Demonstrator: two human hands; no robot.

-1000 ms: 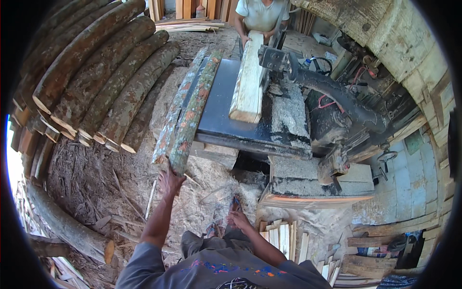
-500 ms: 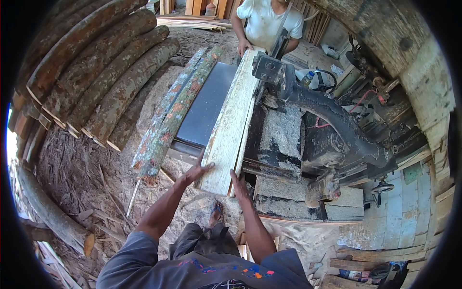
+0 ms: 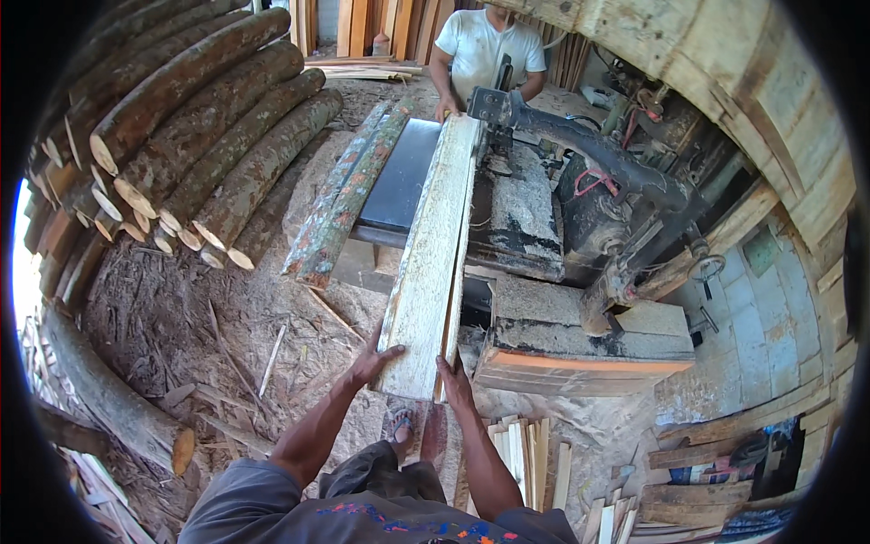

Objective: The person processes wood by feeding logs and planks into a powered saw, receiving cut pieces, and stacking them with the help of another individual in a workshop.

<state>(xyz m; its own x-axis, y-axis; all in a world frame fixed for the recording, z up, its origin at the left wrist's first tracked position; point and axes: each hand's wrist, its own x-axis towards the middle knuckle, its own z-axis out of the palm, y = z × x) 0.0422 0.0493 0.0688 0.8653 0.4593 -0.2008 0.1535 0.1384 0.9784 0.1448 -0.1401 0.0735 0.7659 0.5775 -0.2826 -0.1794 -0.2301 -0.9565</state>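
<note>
A long pale wooden board [image 3: 419, 272] reaches from my hands to the saw's dark metal table [image 3: 408, 150]. Beside its right edge runs a thinner strip [image 3: 456, 290], parted from it by a narrow gap at my end. My left hand [image 3: 373, 361] grips the board's near left edge, thumb on top. On the right edge, my right hand [image 3: 453, 379] is closed around the strip, pressing it toward the board. A co-worker [image 3: 494, 54] stands across the saw, one hand [image 3: 447, 109] on the board's far end. The black sawing machine [image 3: 598, 140] stands right of the board.
Two bark-covered slabs [image 3: 349, 190] lie left of the saw table. Logs [image 3: 208, 145] are piled at the far left, and a single log [image 3: 118, 390] lies on the floor nearer me. Sawdust-covered beams [image 3: 580, 317] flank the right, with cut strips [image 3: 526, 458] by my legs.
The board and both my hands have moved toward me, away from the saw. The gap between board and strip shows wider. The view has shifted back, revealing more floor and cut strips.
</note>
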